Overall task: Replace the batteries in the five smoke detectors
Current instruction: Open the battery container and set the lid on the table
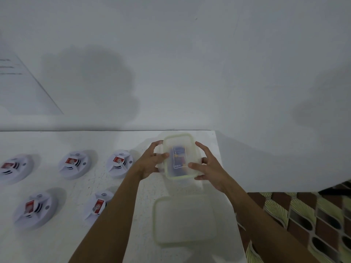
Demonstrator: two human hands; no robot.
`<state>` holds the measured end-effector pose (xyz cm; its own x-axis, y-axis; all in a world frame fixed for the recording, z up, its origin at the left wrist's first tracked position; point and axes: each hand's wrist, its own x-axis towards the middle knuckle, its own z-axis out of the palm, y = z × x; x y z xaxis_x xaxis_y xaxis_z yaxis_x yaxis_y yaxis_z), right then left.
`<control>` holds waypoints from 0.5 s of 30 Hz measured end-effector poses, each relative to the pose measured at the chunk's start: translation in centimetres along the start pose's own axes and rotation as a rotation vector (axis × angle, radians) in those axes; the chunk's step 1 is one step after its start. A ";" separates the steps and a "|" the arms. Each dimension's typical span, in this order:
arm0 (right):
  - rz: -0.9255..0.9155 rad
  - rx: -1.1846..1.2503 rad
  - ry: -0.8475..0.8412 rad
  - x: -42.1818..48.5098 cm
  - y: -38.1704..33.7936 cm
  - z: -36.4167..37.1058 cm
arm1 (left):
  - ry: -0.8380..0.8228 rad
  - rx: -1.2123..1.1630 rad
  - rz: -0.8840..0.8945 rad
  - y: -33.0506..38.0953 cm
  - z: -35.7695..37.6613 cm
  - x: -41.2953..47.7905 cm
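Several white round smoke detectors lie on the white table (pixel 57 141) at the left, each showing a red battery in its open back; the nearest to my arms are one detector (pixel 119 163) and another detector (pixel 98 205). My left hand (pixel 152 160) and my right hand (pixel 207 168) grip the two sides of a translucent plastic box (pixel 179 141) with a green-rimmed lid, near the table's far right corner. A blue pack (pixel 179 156) shows dimly through the lid. The picture is blurred, so I cannot tell whether the lid is lifted off.
A second translucent green-rimmed box or lid (pixel 185 221) lies on the table nearer to me, between my forearms. The table's right edge runs just past it, with patterned floor tiles (pixel 303 215) beyond. A white wall stands behind the table.
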<state>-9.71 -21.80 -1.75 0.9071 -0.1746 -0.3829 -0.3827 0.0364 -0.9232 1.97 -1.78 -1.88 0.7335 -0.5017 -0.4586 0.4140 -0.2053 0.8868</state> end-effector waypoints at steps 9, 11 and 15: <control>-0.038 0.021 0.236 0.8 -0.9 -0.9 | 0.053 0.261 0.039 1.7 0.2 -2.5; -0.073 -0.019 0.376 1.1 -0.6 -0.8 | 0.142 0.376 0.028 1.3 0.1 -3.3; -0.098 -0.016 0.433 0.9 0.1 -0.3 | 0.345 0.496 0.095 0.3 -0.2 -3.5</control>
<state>-9.01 -22.27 -2.19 0.7838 -0.5724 -0.2409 -0.3042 -0.0158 -0.9525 -0.38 0.14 0.00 0.9214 -0.2531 -0.2950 0.0987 -0.5818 0.8073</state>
